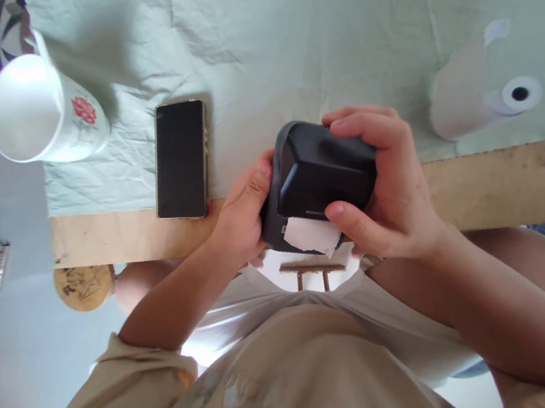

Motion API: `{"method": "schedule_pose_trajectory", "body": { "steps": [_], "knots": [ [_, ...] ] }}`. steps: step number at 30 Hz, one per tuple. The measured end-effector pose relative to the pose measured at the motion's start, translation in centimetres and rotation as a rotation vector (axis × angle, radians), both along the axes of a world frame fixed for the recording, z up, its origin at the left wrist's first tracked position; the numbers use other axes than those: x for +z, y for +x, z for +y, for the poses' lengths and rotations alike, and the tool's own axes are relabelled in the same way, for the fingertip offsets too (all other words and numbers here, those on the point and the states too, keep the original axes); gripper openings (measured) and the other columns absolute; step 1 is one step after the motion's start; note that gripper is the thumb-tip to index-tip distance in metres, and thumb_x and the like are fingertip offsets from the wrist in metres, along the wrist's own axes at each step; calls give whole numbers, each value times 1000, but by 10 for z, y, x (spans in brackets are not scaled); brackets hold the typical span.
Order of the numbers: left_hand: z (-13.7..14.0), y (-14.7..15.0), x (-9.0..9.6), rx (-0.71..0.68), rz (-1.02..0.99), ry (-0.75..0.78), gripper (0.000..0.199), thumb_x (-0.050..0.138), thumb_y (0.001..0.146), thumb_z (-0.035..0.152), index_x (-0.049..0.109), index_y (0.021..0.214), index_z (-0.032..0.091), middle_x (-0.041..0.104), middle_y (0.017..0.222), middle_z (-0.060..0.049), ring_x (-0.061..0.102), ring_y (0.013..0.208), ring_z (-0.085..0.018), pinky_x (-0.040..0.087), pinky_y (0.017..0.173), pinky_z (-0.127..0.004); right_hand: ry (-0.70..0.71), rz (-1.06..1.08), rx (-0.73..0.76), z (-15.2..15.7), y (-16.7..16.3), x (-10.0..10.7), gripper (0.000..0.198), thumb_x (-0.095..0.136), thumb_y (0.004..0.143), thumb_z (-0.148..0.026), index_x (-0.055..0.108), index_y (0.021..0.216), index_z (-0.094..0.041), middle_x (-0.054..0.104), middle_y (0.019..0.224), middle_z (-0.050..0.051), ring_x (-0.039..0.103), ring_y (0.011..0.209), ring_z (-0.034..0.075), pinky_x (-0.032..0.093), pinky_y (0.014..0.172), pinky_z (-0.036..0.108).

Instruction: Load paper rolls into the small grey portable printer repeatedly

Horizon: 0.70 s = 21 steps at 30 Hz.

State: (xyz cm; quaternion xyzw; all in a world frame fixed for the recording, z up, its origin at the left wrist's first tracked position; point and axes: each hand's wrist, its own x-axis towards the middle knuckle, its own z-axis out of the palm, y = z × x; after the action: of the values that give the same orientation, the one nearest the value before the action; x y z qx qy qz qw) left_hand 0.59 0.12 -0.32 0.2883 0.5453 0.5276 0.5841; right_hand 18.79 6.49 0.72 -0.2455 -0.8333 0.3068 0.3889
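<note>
One boxy, black plastic device (319, 183), white paper strip (310, 236) at six o'clock, is held at the green-clothed wooden worktop (291, 38)'s near edge, left hand (244, 211) curled round nine o'clock, right hand (396, 187) wide-spread gripping three o'clock, presumably for steadiness.

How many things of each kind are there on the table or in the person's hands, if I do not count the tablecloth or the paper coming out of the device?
Receipt printer, black: 1
Smartphone: 1
Mug, white with a red flower: 1
Paper roll, white: 1
Total: 4
</note>
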Motion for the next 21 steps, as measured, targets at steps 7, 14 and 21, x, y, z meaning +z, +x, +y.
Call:
{"method": "schedule_pose_trajectory", "body": {
  "steps": [7, 14, 21],
  "knots": [
    [0, 0, 0, 23, 3, -57, 50, 62, 94, 68, 73, 103, 20, 72, 89, -6, 70, 119, -30, 66, 94, -38, 27, -101, 19, 3, 2, -1, 59, 55, 96, -59, 31, 139, -26, 51, 140, 11, 49, 138, 22, 50, 117, 45],
    [-4, 1, 0, 98, -69, 62, 39, 64, 96, 57, 78, 105, 21, 73, 92, -3, 72, 112, -24, 64, 96, -32, 130, -160, -45, 3, 5, 7, 61, 63, 93, -60, 41, 137, -24, 53, 138, 12, 55, 131, 23, 54, 112, 44],
    [-6, -1, 4, -34, 5, 9, 52, 77, 84, 64, 71, 116, 24, 73, 94, -4, 72, 116, -31, 68, 83, -36, 198, -25, -312, 1, 15, 12, 47, 62, 93, -64, 59, 112, -22, 53, 90, 6, 59, 92, 18, 57, 84, 39]
  ]
}}
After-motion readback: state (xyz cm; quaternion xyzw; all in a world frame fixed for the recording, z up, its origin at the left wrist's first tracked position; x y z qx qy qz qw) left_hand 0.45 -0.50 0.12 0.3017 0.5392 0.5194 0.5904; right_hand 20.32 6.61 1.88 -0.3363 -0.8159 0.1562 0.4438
